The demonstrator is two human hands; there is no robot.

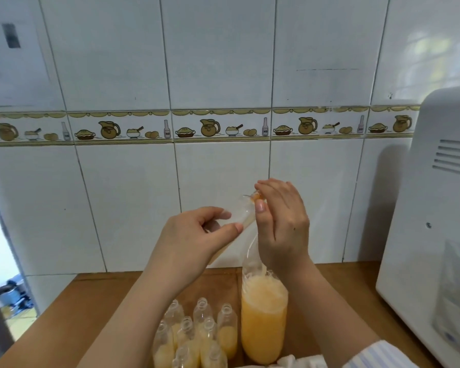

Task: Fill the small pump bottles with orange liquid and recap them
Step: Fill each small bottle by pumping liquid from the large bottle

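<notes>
Task approx. halfway: left hand [194, 235] grips a small clear plastic pump bottle [239, 213] above the wooden desk [91, 301]; right hand [279, 221] pinches its neck. Approx. 9 uncapped bottles [205, 333] at front edge, several part-filled w/ orange liquid; none recapped.

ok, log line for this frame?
left hand holds small bottle tilted | right hand pinches its top | uncapped bottles on counter | large bottle upright

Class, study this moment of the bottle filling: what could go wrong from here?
1. The small clear plastic bottle, held tilted between the left hand and right hand, could spill.
2. An elbow could topple the open-necked small bottles standing below.
3. The tall bottle of orange liquid might tip over.
</notes>
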